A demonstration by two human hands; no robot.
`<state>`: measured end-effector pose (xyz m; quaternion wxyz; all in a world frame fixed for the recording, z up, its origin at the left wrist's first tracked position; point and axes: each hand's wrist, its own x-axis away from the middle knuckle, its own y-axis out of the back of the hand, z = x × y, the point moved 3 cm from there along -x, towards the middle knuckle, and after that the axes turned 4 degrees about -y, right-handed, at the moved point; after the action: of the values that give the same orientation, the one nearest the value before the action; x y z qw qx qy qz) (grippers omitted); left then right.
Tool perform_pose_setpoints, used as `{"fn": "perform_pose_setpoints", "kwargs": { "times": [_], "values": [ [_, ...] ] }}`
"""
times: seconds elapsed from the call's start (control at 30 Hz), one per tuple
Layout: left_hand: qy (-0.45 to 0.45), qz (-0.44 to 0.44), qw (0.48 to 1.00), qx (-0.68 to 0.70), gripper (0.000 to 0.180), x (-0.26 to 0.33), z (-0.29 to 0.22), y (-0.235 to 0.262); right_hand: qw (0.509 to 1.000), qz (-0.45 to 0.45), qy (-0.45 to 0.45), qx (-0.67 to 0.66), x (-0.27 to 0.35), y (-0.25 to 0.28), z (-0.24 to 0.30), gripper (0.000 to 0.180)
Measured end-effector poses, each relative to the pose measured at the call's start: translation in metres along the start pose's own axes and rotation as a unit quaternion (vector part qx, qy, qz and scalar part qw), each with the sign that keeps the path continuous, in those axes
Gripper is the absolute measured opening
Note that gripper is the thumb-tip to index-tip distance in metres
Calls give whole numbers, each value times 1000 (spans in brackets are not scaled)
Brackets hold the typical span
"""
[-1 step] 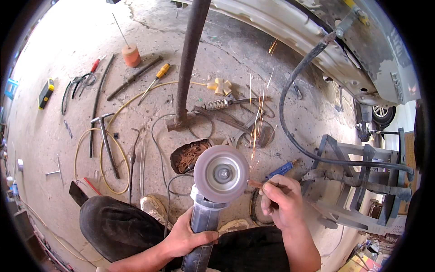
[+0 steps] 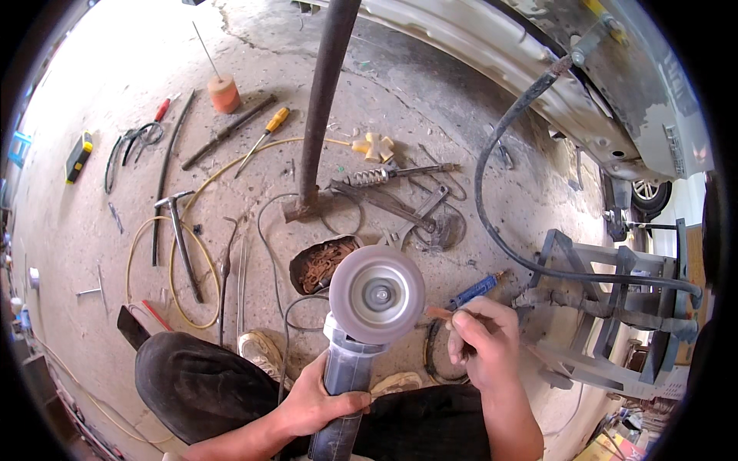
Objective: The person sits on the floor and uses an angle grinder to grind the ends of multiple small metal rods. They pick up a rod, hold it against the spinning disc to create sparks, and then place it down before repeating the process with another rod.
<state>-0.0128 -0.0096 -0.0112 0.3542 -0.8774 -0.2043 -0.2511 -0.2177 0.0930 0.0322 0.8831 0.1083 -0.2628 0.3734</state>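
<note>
My left hand (image 2: 327,396) is wrapped round the body of an angle grinder (image 2: 350,369), held upright with its round greyish-pink disc (image 2: 346,311) facing up. To its right, my right hand (image 2: 488,338) pinches a small rusty-brown metal piece (image 2: 438,313) between thumb and fingers. The piece's free end points at the disc's right edge, with a narrow gap between them. Just beyond the disc lies a dark cut-open container (image 2: 298,265) holding several rusty pieces (image 2: 327,261). Part of an adjustable wrench (image 2: 419,215) shows past the disc.
A dark metal post (image 2: 319,115) rises ahead from the floor. At left lie a hammer (image 2: 178,238), a yellow-handled screwdriver (image 2: 265,137) and a yellow hose (image 2: 211,184). To the right are a blue tube (image 2: 473,290), a black hose (image 2: 480,177), a grey metal frame (image 2: 569,246) and a vehicle body (image 2: 492,54).
The sparks that flew up from the disc's right edge are gone. My right hand and the rusty metal piece have shifted slightly right, off the disc. My left hand keeps its hold.
</note>
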Motion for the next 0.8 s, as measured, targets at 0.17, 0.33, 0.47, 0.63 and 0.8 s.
{"fn": "perform_pose_setpoints", "kwargs": {
  "times": [0.17, 0.33, 0.47, 0.63, 0.8],
  "values": [
    [-3, 9, 1000, -1, 58, 1, 2, 0, 976, -51, 161, 134, 8, -3, 12, 8],
    [6, 16, 1000, -2, 60, 1, 2, 1, 955, -85, 199, 204, 13, -7, 18, 4],
    [-4, 11, 1000, -7, 60, 1, 3, 1, 932, -97, 228, 263, 15, -8, 18, 4],
    [-3, 23, 1000, 3, 60, 2, 3, 0, 917, -91, 246, 302, 16, -10, 21, 4],
    [-8, 13, 1000, -3, 60, 4, 0, -2, 911, -83, 250, 317, 18, -11, 21, 4]
  ]
}}
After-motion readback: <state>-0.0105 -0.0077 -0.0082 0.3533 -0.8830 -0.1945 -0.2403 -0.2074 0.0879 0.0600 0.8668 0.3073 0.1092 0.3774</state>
